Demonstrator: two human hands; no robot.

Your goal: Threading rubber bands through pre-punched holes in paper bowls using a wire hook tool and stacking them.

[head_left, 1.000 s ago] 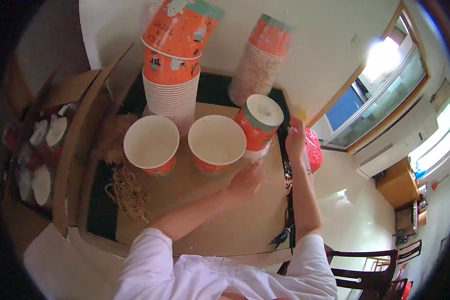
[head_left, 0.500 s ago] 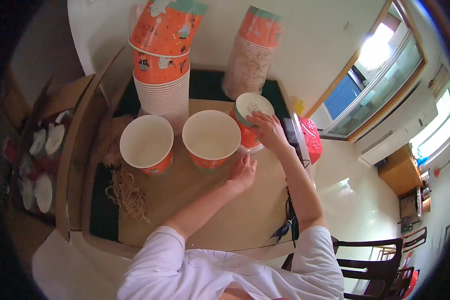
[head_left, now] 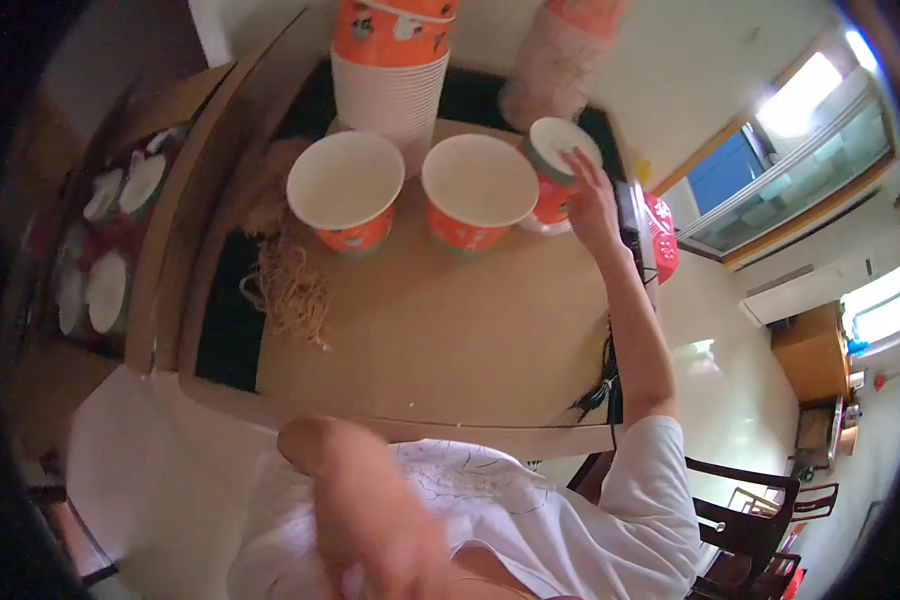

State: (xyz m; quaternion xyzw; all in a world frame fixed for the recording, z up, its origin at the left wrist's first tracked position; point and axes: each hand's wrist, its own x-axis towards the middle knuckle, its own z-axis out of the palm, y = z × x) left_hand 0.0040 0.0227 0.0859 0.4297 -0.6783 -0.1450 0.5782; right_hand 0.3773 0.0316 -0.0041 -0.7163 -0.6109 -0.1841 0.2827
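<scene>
Two orange paper buckets with white insides stand upright, mouths up: a left bucket [head_left: 346,182] and a middle bucket [head_left: 479,182]. Beside them at the right, a third bucket [head_left: 555,195] is upside down, its pale base on top and its white rim below. My right hand [head_left: 592,200] rests on that base with its fingers stretched out across the edge; its thumb does not show clearly. Low in the picture, my left hand [head_left: 385,530] is up close in front of my shirt, away from the buckets. Motion blur smears its fingers.
A tall stack of nested buckets [head_left: 388,95] stands behind, with another wrapped stack [head_left: 560,70] to its right. Tangled tan twine [head_left: 288,290] lies at the left. A cardboard box [head_left: 185,200] with white-topped things adjoins the table. A dark cable [head_left: 600,392] lies at the right edge.
My left hand has left the area by the upside-down bucket and come back toward my body. My right hand stays at that bucket. The whole view has shifted, so the table sits higher.
</scene>
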